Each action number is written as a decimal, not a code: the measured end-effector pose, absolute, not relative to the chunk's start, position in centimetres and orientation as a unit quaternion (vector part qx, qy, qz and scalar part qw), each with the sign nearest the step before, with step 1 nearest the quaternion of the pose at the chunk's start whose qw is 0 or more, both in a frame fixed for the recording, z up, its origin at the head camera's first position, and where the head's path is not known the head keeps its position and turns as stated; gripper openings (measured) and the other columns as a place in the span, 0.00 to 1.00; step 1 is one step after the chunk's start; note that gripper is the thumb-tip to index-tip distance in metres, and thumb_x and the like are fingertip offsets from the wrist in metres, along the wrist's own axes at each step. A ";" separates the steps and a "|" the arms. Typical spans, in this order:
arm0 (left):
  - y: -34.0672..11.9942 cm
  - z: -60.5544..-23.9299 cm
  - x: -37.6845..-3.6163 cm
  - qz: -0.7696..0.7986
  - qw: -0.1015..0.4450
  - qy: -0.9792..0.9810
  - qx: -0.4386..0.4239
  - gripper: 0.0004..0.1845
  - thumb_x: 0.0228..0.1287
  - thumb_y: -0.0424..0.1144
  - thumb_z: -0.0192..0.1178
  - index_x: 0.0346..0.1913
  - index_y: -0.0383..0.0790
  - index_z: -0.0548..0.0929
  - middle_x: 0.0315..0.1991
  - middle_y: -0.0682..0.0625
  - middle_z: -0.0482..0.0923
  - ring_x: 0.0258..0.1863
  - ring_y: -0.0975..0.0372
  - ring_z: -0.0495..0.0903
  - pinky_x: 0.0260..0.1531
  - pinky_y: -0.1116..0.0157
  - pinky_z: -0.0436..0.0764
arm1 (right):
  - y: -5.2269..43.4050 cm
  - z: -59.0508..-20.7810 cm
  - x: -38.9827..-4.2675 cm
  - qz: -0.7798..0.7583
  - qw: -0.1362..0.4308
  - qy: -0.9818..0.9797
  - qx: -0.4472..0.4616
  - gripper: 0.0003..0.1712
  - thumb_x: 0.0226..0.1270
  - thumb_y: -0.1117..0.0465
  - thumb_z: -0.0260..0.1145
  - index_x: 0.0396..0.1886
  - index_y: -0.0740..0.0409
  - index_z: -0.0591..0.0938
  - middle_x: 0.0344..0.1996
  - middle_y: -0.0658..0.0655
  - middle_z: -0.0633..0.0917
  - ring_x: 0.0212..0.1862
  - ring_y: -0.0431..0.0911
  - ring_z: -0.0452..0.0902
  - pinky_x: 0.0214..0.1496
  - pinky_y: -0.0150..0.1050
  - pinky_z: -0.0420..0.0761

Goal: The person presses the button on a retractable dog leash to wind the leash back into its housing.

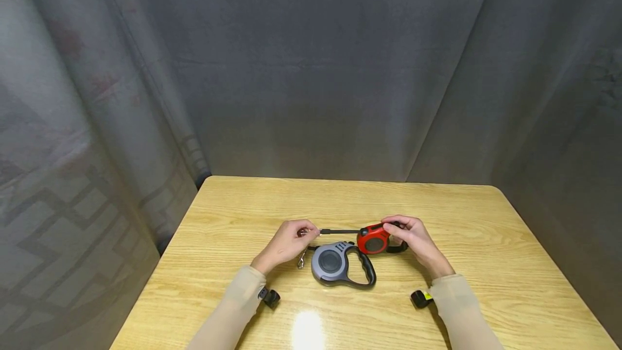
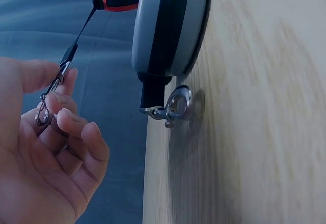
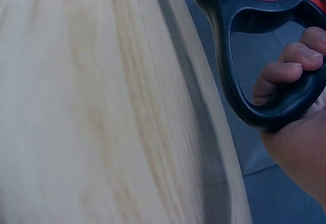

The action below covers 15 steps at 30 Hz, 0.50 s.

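Note:
My right hand (image 1: 417, 237) grips the black handle (image 3: 300, 99) of a red retractable dog leash (image 1: 365, 243), its fingers curled through the loop. A short length of black strap (image 1: 342, 231) runs taut from that leash to the left. At the strap's end, my left hand (image 1: 284, 244) pinches a metal snap clip (image 2: 60, 76) between thumb and fingers. In front of the strap, a grey retractable leash (image 1: 320, 273) with a black handle lies on the table. Its own metal clip (image 2: 179, 102) sits at its left side, below my left hand.
The wooden table (image 1: 252, 199) reaches out beyond both hands, with grey curtains (image 1: 311, 96) hanging behind it and at the sides. A small black camera (image 1: 272, 299) is strapped to the left wrist, another black camera (image 1: 419, 299) to the right.

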<state>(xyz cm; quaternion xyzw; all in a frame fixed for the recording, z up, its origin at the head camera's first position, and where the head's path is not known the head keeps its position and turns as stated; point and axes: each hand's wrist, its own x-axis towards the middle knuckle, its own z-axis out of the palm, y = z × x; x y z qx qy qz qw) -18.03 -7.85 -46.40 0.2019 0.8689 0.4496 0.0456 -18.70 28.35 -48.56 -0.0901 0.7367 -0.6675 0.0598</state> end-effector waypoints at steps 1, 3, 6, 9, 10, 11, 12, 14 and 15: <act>-7.8 -46.4 -18.0 0.449 0.046 0.869 0.202 0.10 0.78 0.46 0.62 0.46 0.46 0.91 0.39 0.54 0.89 0.35 0.69 0.81 0.41 0.69 0.81 | 28.3 -48.5 -18.7 -0.668 0.060 0.736 -0.089 0.08 0.75 0.67 0.68 0.48 0.62 0.90 0.28 0.42 0.87 0.25 0.37 0.73 0.33 0.33 0.76; -7.6 -46.3 -18.0 0.448 0.050 0.870 0.200 0.10 0.78 0.45 0.62 0.46 0.47 0.91 0.38 0.55 0.89 0.35 0.69 0.81 0.40 0.69 0.81 | 28.3 -48.5 -18.6 -0.668 0.060 0.736 -0.089 0.08 0.75 0.67 0.68 0.48 0.62 0.90 0.28 0.42 0.87 0.25 0.37 0.73 0.33 0.33 0.76; -7.4 -46.2 -17.9 0.447 0.055 0.871 0.196 0.09 0.78 0.45 0.62 0.46 0.47 0.91 0.37 0.55 0.88 0.35 0.68 0.81 0.40 0.69 0.81 | 28.3 -48.5 -18.6 -0.668 0.061 0.736 -0.088 0.08 0.75 0.67 0.68 0.48 0.61 0.91 0.28 0.42 0.87 0.26 0.37 0.73 0.33 0.33 0.76; -7.3 -46.1 -17.9 0.448 0.056 0.870 0.197 0.10 0.78 0.46 0.62 0.46 0.48 0.91 0.37 0.56 0.88 0.35 0.68 0.81 0.40 0.68 0.81 | 28.3 -48.4 -18.5 -0.667 0.062 0.738 -0.087 0.08 0.75 0.66 0.68 0.48 0.60 0.91 0.29 0.42 0.88 0.26 0.37 0.73 0.33 0.33 0.76; -7.2 -46.1 -17.9 0.447 0.057 0.871 0.197 0.10 0.78 0.46 0.62 0.47 0.47 0.91 0.37 0.56 0.88 0.36 0.68 0.81 0.40 0.68 0.81 | 28.3 -48.4 -18.5 -0.666 0.062 0.738 -0.087 0.08 0.75 0.66 0.68 0.48 0.61 0.91 0.29 0.42 0.88 0.26 0.37 0.73 0.33 0.33 0.76; -7.2 -46.1 -17.8 0.448 0.057 0.870 0.198 0.10 0.79 0.46 0.62 0.47 0.47 0.91 0.37 0.56 0.88 0.36 0.68 0.81 0.40 0.68 0.81 | 28.3 -48.4 -18.5 -0.666 0.062 0.738 -0.088 0.08 0.75 0.66 0.68 0.48 0.62 0.90 0.29 0.42 0.88 0.26 0.37 0.73 0.33 0.33 0.76; -7.1 -46.0 -17.8 0.448 0.057 0.870 0.198 0.10 0.79 0.46 0.61 0.47 0.47 0.91 0.38 0.55 0.88 0.36 0.68 0.81 0.41 0.68 0.81 | 28.3 -48.4 -18.6 -0.666 0.062 0.738 -0.088 0.09 0.75 0.66 0.68 0.49 0.63 0.90 0.29 0.42 0.88 0.26 0.37 0.73 0.33 0.33 0.76; -7.0 -46.0 -17.9 0.447 0.056 0.870 0.201 0.10 0.79 0.46 0.61 0.47 0.47 0.91 0.37 0.54 0.89 0.35 0.67 0.81 0.40 0.68 0.81 | 28.2 -48.3 -18.6 -0.667 0.061 0.737 -0.090 0.09 0.75 0.67 0.68 0.49 0.64 0.90 0.28 0.42 0.87 0.26 0.37 0.73 0.33 0.33 0.76; -7.0 -46.0 -17.9 0.446 0.056 0.870 0.202 0.10 0.79 0.46 0.61 0.47 0.47 0.91 0.37 0.54 0.89 0.35 0.68 0.81 0.40 0.68 0.81 | 28.2 -48.3 -18.6 -0.668 0.060 0.736 -0.091 0.09 0.75 0.67 0.68 0.48 0.63 0.90 0.28 0.42 0.87 0.26 0.37 0.73 0.33 0.33 0.76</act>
